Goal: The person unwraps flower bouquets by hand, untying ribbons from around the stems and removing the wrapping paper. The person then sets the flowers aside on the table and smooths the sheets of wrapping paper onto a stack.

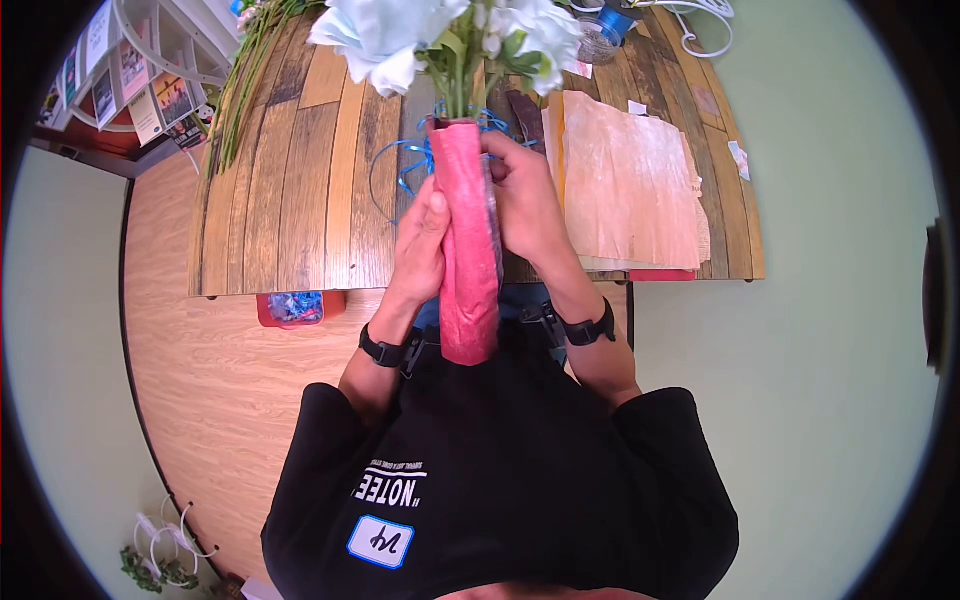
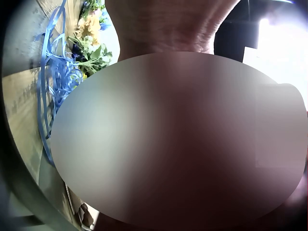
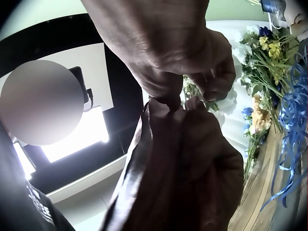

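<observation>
A bouquet of white flowers (image 1: 385, 40) stands up out of a long red paper wrap (image 1: 466, 230), upright in front of the body in the head view. My left hand (image 1: 418, 245) grips the wrap from its left side, thumb lying across the front. At the upper right edge of the paper, my right hand (image 1: 530, 205) pinches with curled fingers, partly hidden behind the wrap. In the right wrist view the right hand (image 3: 168, 48) bends over the paper's top edge, near the left hand (image 3: 214, 159). A blurred oval hides most of the left wrist view.
Curly blue ribbon (image 1: 415, 165) lies on the wooden table (image 1: 300, 200) behind the wrap. Stacked wrapping sheets (image 1: 630, 185) rest at the right, with loose green stems (image 1: 245, 90) at the left. A red bin (image 1: 300, 308) stands under the table's front edge.
</observation>
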### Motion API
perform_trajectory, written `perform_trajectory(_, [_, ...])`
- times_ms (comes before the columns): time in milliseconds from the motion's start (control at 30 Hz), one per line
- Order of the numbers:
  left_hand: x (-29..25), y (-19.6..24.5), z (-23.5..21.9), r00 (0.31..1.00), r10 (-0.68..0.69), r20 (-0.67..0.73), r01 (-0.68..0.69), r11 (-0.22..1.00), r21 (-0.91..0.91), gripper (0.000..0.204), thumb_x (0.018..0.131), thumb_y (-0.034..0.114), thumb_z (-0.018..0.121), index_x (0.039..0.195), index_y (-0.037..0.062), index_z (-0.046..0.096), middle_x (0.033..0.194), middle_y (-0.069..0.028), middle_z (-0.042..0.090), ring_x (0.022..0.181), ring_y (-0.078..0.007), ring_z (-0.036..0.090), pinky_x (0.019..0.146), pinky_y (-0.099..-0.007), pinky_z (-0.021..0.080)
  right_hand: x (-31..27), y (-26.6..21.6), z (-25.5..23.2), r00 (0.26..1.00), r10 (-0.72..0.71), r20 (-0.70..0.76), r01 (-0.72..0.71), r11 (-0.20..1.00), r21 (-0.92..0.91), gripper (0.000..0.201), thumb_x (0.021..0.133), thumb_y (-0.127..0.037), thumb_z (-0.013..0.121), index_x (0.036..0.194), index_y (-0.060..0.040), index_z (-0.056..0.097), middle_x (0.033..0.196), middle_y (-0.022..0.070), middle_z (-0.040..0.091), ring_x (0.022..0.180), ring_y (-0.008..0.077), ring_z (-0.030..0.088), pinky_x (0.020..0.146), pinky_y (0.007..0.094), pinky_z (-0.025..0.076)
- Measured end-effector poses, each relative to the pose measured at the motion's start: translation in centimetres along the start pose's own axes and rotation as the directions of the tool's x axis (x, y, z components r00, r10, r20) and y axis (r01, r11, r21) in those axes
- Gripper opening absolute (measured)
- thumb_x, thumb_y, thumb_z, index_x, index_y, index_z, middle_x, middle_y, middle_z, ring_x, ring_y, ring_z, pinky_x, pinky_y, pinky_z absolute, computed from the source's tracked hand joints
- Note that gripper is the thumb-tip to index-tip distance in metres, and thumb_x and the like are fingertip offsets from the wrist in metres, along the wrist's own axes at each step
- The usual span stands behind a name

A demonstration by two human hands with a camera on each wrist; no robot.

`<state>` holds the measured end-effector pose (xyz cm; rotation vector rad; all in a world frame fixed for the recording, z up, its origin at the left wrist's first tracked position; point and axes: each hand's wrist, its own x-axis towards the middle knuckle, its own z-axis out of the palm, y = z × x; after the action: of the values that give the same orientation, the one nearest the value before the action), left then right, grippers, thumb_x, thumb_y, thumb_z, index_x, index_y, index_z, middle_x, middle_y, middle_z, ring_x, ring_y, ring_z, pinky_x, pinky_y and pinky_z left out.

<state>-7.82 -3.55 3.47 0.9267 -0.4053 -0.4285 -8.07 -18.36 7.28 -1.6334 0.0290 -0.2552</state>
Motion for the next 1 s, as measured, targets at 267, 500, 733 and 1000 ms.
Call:
perform_trajectory(267, [0.7,-0.6,0.9,0.984,-0.174,0.038,0.162,0.963,0.215,0.047,0.109,0.043,0.042,0.103,0.0014,0.063,0.081,-0.0021,0.066,0.067,-0.0114,0.063,0.058,-0.0244,0.051,0.2,-0.6,0.5,0.962,-0.088,-0.26,0.087,0.996,-0.017,0.023,0.093,-0.024,0.076,0.095,-0.0004,0.074,0.065,0.004,0.068,0.061,0.0053,0.056,0.058,0.029,0.047])
perform_trajectory(500, [-0.6,3.7,1.5,0.988,0.144,-0.048,-0.101,0.858,0.504,0.075,0.101,0.047,0.058,0.152,-0.0013,0.032,0.138,-0.0199,0.057,0.121,-0.0232,0.061,0.101,-0.0356,0.048,1.2,-0.1,-0.5,0.893,-0.275,-0.355,0.196,0.95,-0.243,0.029,0.092,-0.03,0.075,0.088,-0.0022,0.073,0.057,0.0057,0.06,0.05,0.0101,0.048,0.051,0.0316,0.043])
perform_trajectory(733, [0.3,2.9,0.2,0.932,0.134,-0.338,0.102,0.796,0.597,0.045,0.092,0.012,0.072,0.132,-0.001,0.056,0.11,-0.0229,0.068,0.099,-0.0352,0.069,0.09,-0.0425,0.053,0.5,-2.2,-1.0,0.94,-0.19,-0.285,0.18,0.982,-0.062,0.03,0.097,-0.028,0.07,0.093,0.0017,0.072,0.072,-0.0004,0.065,0.068,0.0048,0.052,0.061,0.0259,0.045])
perform_trajectory(1000, [-1.5,4.2,4.2,0.848,0.517,0.118,-0.294,0.272,0.916,0.058,0.082,0.003,0.078,0.133,-0.0053,0.052,0.123,-0.0253,0.058,0.112,-0.0416,0.059,0.095,-0.044,0.049,0.6,-2.2,-0.2,0.91,-0.254,-0.326,0.255,0.966,-0.041,0.027,0.098,-0.023,0.071,0.1,0.0034,0.072,0.081,-0.0034,0.064,0.071,0.0032,0.05,0.063,0.0214,0.041])
